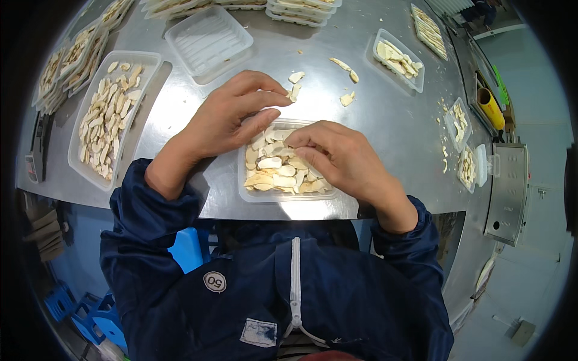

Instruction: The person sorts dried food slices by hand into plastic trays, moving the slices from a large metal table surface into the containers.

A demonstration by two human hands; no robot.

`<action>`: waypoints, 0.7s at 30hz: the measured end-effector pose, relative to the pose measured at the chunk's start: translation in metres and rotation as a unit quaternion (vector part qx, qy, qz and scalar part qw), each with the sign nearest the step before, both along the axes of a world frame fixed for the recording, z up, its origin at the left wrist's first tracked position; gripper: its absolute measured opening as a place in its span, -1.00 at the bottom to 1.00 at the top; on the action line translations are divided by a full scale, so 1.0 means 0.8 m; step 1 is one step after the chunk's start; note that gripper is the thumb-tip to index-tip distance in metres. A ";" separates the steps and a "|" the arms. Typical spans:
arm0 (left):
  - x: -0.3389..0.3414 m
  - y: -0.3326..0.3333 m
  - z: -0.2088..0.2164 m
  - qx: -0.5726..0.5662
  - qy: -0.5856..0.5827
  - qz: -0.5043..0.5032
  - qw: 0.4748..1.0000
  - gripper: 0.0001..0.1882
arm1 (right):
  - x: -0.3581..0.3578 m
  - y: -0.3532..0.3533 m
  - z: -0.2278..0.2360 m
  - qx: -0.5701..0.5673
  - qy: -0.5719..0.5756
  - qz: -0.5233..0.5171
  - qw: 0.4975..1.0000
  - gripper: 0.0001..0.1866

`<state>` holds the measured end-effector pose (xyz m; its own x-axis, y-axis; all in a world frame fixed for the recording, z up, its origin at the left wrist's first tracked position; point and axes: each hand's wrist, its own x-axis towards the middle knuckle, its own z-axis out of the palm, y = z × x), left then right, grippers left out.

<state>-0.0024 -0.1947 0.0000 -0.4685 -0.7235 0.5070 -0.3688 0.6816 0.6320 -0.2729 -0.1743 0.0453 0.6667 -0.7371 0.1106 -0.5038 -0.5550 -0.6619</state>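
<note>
A clear plastic tray (245, 191) filled with overlapping pale, dried-looking slices (285, 171) sits before me at the table's front edge. Over its upper right part is my right hand (346, 157), thumb and fingers pinched together at the slices; what lies between the fingertips is hidden. My left hand (232, 114) hovers past the tray's upper left corner, thumb and fingers apart. Its fingertips reach a small loose slice (294, 92) on the metal table; I cannot tell whether they touch it. Several other loose pieces (346, 99) are scattered beyond the tray.
To the left stands a large white tray (74, 141) of loose slices. An empty clear tray (209, 40) lies beyond my left hand. Stacked filled trays (299, 12) line the far edge. Smaller containers (415, 83) of slices stand on the right. Blue stools (99, 319) are below, left.
</note>
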 end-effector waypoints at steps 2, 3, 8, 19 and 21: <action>-0.001 -0.001 -0.002 -0.020 -0.007 0.000 1.000 -0.76 | 0.004 0.000 -0.008 -0.032 0.019 -0.002 0.999 -0.81; -0.001 -0.001 -0.001 -0.020 -0.009 0.000 1.000 -0.76 | 0.004 -0.002 -0.008 -0.057 0.025 -0.024 0.998 -0.82; -0.002 0.000 -0.002 -0.032 -0.020 -0.002 0.999 -0.76 | -0.001 -0.004 -0.004 -0.096 0.048 -0.051 0.993 -0.85; -0.003 0.001 -0.004 -0.034 -0.043 -0.022 0.998 -0.64 | 0.009 0.003 -0.017 -0.113 0.046 -0.020 0.992 -0.87; -0.005 0.003 -0.003 -0.047 -0.049 -0.033 0.997 -0.64 | 0.003 0.004 -0.011 -0.110 0.061 -0.027 0.992 -0.87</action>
<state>-0.0067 -0.1923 -0.0027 -0.5646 -0.6412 0.5197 -0.3783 0.7607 0.5275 -0.2708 -0.1715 0.0364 0.6449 -0.7394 0.1933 -0.6055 -0.6487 -0.4610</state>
